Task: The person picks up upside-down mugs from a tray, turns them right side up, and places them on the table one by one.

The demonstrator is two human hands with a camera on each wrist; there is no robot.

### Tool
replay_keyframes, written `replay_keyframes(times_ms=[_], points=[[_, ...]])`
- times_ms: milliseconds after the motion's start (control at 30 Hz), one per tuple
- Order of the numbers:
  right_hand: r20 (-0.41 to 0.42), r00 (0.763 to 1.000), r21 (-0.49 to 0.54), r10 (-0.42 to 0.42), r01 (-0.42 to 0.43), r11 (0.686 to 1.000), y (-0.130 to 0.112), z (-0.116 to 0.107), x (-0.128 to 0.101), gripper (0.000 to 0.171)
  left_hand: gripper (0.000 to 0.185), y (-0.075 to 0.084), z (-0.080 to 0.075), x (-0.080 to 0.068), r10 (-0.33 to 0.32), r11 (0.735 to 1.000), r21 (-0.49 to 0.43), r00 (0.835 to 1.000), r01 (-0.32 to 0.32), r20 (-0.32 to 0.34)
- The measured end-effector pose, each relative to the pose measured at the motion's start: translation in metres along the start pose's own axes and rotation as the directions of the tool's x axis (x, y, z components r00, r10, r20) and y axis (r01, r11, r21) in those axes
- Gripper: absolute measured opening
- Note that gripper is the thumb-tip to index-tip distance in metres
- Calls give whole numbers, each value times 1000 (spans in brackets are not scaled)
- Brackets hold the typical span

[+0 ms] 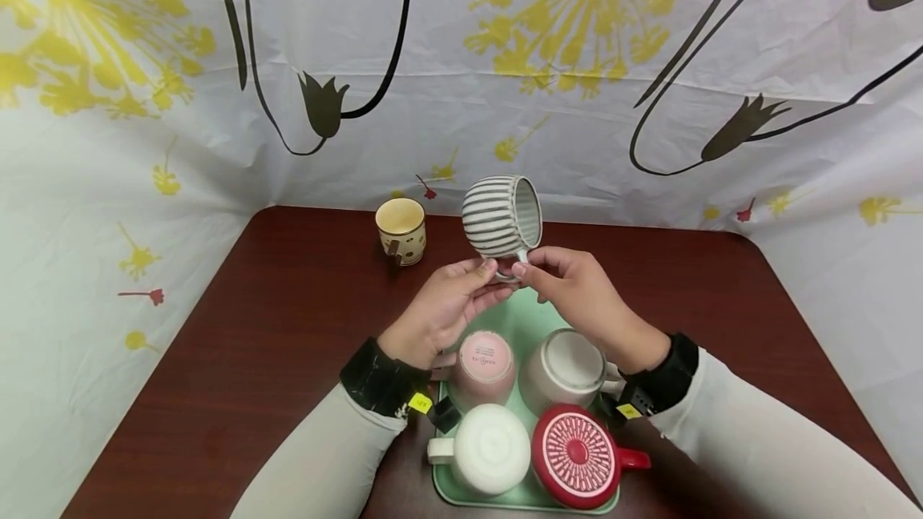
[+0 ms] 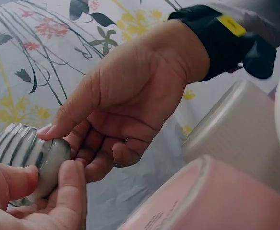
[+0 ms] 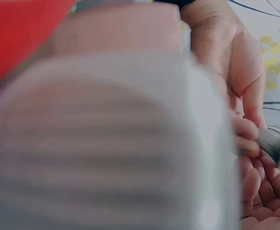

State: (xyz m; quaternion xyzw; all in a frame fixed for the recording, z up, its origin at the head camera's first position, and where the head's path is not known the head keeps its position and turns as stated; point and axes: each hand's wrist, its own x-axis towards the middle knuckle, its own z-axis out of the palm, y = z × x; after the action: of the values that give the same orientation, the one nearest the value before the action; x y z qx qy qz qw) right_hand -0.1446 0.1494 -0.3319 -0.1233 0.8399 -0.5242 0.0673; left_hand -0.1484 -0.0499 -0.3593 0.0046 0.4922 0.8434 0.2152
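A white mug with dark stripes is held up above the far end of a green tray, tilted on its side with its mouth to the right in the head view. My left hand grips it low down near the handle, thumb on top and fingers beneath. From the other side, my right hand pinches the handle between thumb and fingers. The left wrist view shows both hands meeting at the striped mug. A blurred pale mug hides much of the right wrist view.
Upside down on the tray stand a pink mug, a whitish mug, a white mug and a red mug. Back left, an upright cream mug stands on the dark table. Patterned cloth surrounds the table.
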Motion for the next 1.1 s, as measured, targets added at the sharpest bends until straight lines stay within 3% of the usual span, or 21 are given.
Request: replay_keyframes(times_ms=[167, 333, 667, 967, 1100], points=[[29, 997, 147, 77, -81, 986, 0, -1, 2, 26, 34, 0, 1, 0, 1, 992, 127, 999, 6, -50], [41, 997, 275, 70, -79, 958, -2, 2, 3, 25, 30, -2, 3, -1, -30, 986, 161, 998, 37, -48], [55, 998, 324, 44, -59, 944, -5, 5, 4, 24, 25, -1, 2, 0, -67, 978, 200, 998, 64, 8], [85, 995, 434, 47, -79, 897, -3, 2, 5, 18, 29, 1, -3, -1, -91, 941, 330, 996, 77, 25], [101, 993, 445, 56, -95, 891, -8, 1, 8, 18, 30, 6, -10, -7, -41, 900, 433, 999, 44, -16]])
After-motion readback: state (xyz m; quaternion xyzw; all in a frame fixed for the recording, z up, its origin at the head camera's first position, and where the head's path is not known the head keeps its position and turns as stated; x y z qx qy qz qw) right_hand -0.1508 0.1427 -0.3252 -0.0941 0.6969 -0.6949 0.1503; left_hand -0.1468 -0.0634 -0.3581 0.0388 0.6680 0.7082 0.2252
